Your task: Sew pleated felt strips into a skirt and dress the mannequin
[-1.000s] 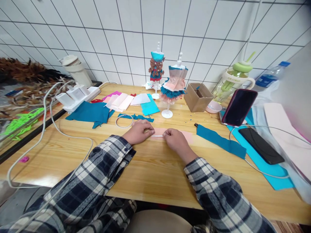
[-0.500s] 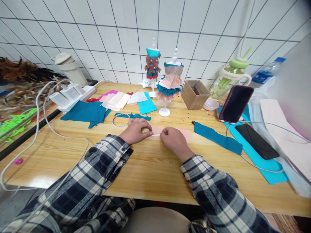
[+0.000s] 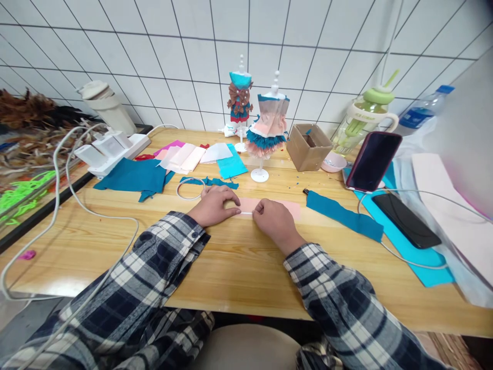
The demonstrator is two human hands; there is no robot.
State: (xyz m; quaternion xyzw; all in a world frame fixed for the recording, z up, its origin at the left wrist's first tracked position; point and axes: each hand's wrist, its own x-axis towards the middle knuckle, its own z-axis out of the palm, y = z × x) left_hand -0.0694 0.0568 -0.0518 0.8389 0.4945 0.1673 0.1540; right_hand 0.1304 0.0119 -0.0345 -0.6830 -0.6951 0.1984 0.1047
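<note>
A pale pink strip [image 3: 288, 207] lies flat on the wooden table, partly under both hands. Along its near edge a thin white strip [image 3: 246, 213] shows between the hands. My left hand [image 3: 217, 205] rests at the left end, its thumb and fingers curved and apart, the thumb tip at the white strip. My right hand [image 3: 274, 218] is closed, fingers pinched at the white strip's right end. Behind the hands stand a small dress form [image 3: 272, 121] with a pink and teal ruffled dress and another form [image 3: 241, 97] with brown bows.
Teal cloth [image 3: 133, 177], a white ring [image 3: 190, 188] and pale sheets [image 3: 183, 156] lie to the left. A cardboard box [image 3: 309, 148], teal strip [image 3: 342, 215], propped phone [image 3: 373, 162] and flat phone [image 3: 406, 218] are on the right. A white cable [image 3: 133, 221] crosses the left side.
The whole view has shifted slightly, so everything appears a little higher. Both hands keep nearly the same place and pose at the strip.
</note>
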